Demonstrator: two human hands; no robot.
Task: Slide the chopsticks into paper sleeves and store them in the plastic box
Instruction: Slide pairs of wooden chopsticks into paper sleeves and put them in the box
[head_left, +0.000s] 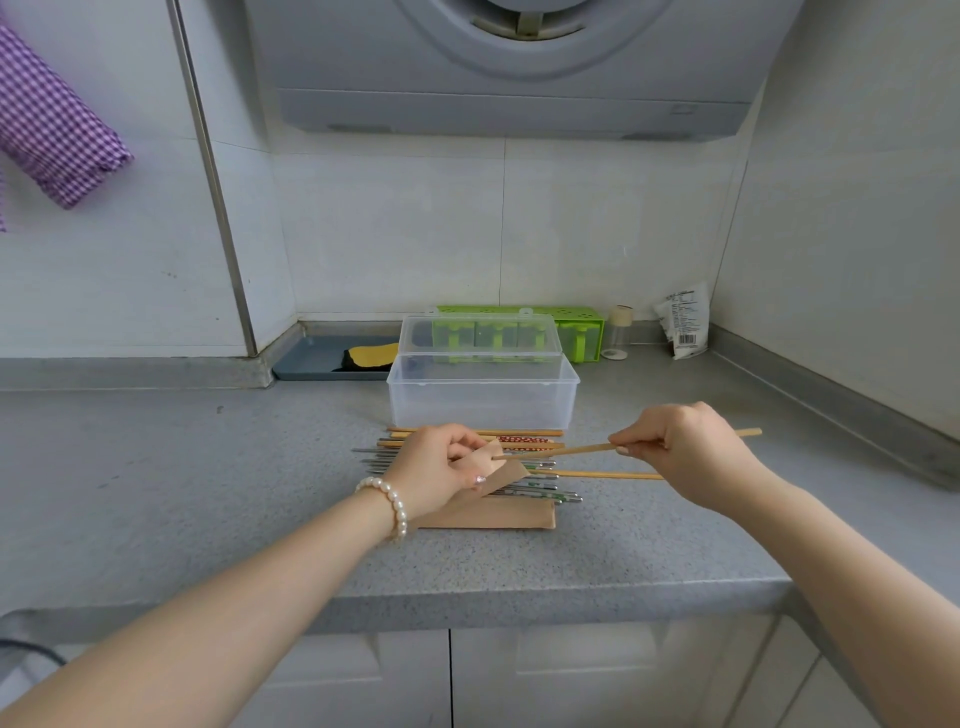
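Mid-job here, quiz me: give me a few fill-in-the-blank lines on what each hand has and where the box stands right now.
1. The right hand pinches a wooden chopstick whose tip points at the paper sleeve held by the ____ hand.
2. The lid of the clear plastic box stands ____.
3. The box sits on the counter ____ the pile of loose chopsticks.
4. A bracelet of white ____ is on the left wrist.

Missing words: left; open; behind; beads

Single head view, angled down, close over countertop (208, 493).
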